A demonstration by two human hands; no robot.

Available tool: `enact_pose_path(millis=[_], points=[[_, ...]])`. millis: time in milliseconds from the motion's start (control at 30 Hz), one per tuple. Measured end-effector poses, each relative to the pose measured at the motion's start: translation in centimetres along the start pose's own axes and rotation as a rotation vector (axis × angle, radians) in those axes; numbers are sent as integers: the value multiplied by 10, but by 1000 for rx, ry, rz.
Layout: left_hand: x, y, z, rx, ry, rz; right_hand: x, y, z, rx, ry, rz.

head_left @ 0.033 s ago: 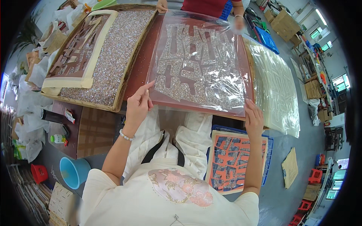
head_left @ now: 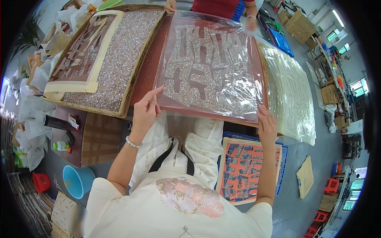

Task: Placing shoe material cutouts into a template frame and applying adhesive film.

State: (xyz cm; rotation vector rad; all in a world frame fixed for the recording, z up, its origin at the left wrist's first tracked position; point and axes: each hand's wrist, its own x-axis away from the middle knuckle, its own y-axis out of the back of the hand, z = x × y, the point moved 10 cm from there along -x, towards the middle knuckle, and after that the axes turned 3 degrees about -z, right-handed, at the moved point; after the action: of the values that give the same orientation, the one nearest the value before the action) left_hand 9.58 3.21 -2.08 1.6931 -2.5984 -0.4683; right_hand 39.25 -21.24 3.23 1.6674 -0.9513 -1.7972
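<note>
A clear plastic film [head_left: 207,110] lies over glittery stone-covered cut-out shapes [head_left: 182,88] on the reddish-brown tabletop [head_left: 146,65]. At the film's near left corner, my left hand [head_left: 147,109] pinches its edge between thumb and index finger. My right hand [head_left: 267,123] grips the near right corner, fingers on top and thumb mostly hidden. Across the table, a person in a dark red top [head_left: 212,7] has one hand [head_left: 170,6] at the far left corner and a blurred hand [head_left: 251,25] at the far right.
On the left stands a shallow box of glittering stones [head_left: 119,51] with a masked stencil frame [head_left: 92,75] in it. Stacked clear sheets [head_left: 291,91] lie right. An orange stencil [head_left: 224,174] rests in a blue crate [head_left: 284,168] beside my legs. A blue bucket [head_left: 79,181] stands lower left.
</note>
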Motion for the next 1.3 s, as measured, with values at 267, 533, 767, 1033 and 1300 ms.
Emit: enact_pose_path(millis=[267,533,767,1033,1300], points=[[6,-8,1,-135,-80,37,5,-4,-5,-7,-21,40],[5,-8,7,-142,-24,2,13,-13,-5,26,12,68],[6,-9,15,-276,-65,-6,11,-27,-4,23,2,122],[7,-9,34,-418,-34,-9,17,-37,-8,14,-5,162],[7,-13,34,-445,-81,-31,16,-43,-8,-11,-2,152]])
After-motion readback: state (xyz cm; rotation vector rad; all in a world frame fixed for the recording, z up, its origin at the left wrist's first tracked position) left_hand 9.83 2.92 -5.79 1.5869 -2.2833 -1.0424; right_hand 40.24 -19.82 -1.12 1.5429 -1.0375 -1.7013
